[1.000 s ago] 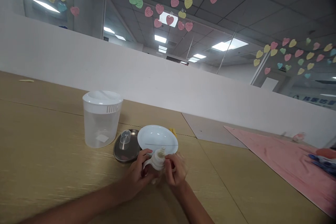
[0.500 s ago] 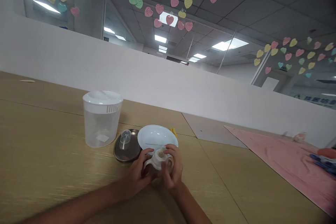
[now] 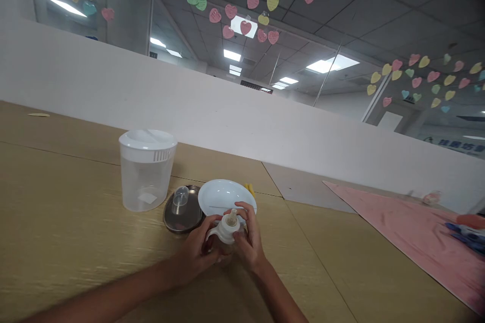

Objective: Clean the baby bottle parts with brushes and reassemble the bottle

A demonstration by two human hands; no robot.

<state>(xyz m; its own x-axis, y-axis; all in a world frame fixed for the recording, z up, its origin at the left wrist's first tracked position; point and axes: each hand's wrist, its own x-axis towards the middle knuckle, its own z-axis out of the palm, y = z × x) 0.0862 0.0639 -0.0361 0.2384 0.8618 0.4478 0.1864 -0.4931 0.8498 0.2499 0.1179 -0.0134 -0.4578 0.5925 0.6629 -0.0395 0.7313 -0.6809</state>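
Observation:
Between my hands is a baby bottle (image 3: 226, 232) with a white collar, curved side handles and a teat on top. My left hand (image 3: 200, 246) is closed around its body and left handle. My right hand (image 3: 250, 242) grips the collar from the right, its fingers curled behind and the thumb in front. The bottle's lower part is mostly hidden by my hands. Just behind it is a white bowl (image 3: 225, 193). A clear domed cap (image 3: 180, 198) stands on a round metal tray (image 3: 180, 224) left of the bowl.
A translucent bucket (image 3: 146, 181) with a white lid stands back left. Something yellow (image 3: 250, 189) shows behind the bowl. A pink cloth (image 3: 409, 232) covers the right side, with blue and orange items (image 3: 468, 229) on it. A low white wall (image 3: 242, 126) borders the table.
My right fingers have shifted off the teat, lifting slightly and opening around the collar, so the teat shows more plainly. The left hand keeps its hold on the baby bottle.

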